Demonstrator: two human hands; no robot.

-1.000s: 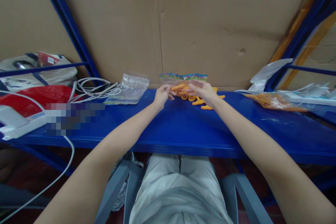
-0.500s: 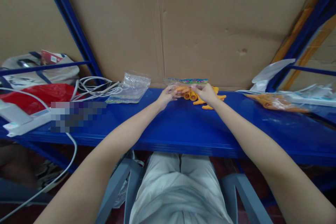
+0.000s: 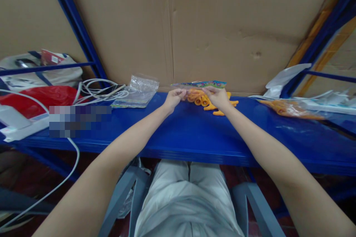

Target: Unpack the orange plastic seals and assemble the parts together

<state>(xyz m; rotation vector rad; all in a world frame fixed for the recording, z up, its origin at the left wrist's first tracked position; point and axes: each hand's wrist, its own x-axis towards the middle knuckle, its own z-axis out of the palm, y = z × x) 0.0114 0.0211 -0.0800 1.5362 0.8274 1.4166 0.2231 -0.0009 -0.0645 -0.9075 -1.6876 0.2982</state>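
Observation:
A clear plastic bag with a colourful printed header lies at the back of the blue table. My left hand pinches the bag's left side. My right hand has closed fingers at the bag's other side, over orange pieces; what exactly they grip is partly hidden. Between the hands are orange plastic parts, two with round open ends facing me. More orange pieces with pronged shapes lie beneath and right of my right hand.
Flat clear bags lie left of the hands. White cables, a power strip and a red bag are further left. A filled bag of orange parts is at right. Cardboard stands behind.
My left hand has moved slightly left and its fingers have closed on the bag's edge. More of the orange parts and the printed header now show between the hands.

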